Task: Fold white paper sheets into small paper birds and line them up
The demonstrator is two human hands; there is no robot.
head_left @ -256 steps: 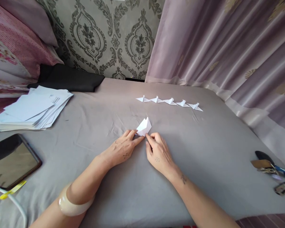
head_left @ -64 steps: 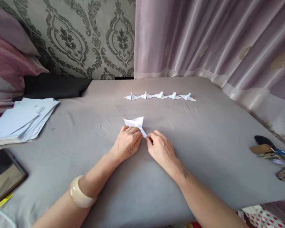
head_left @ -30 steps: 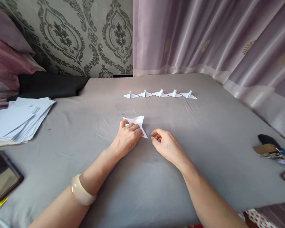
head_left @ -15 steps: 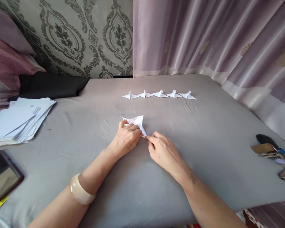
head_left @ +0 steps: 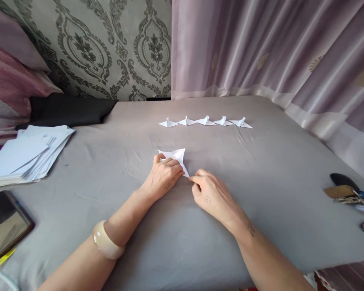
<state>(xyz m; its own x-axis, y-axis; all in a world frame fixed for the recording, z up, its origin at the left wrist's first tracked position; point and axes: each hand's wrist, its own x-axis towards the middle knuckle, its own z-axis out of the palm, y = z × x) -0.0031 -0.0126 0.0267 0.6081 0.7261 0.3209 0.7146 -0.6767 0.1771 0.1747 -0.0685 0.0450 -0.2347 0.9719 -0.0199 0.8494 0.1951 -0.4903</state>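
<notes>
A small white folded paper with creased, pointed corners lies on the grey cloth in front of me. My left hand is closed over its near left part, fingers bent and pressing it down, so much of the paper is hidden. My right hand is closed with its index finger reaching forward. That fingertip meets the paper's near right corner; the thumb is tucked beneath. Beyond both hands, several white folded paper birds stand side by side in a row.
Grey cloth covers the table. At left lie a stack of white paper sheets, a black cloth and a dark-screened device. Keys with a tan tag lie at right. Curtains hang behind.
The whole view has shifted slightly. My right index fingertip has slid a little outward to the paper's corner tip. The left hand still presses the paper.
</notes>
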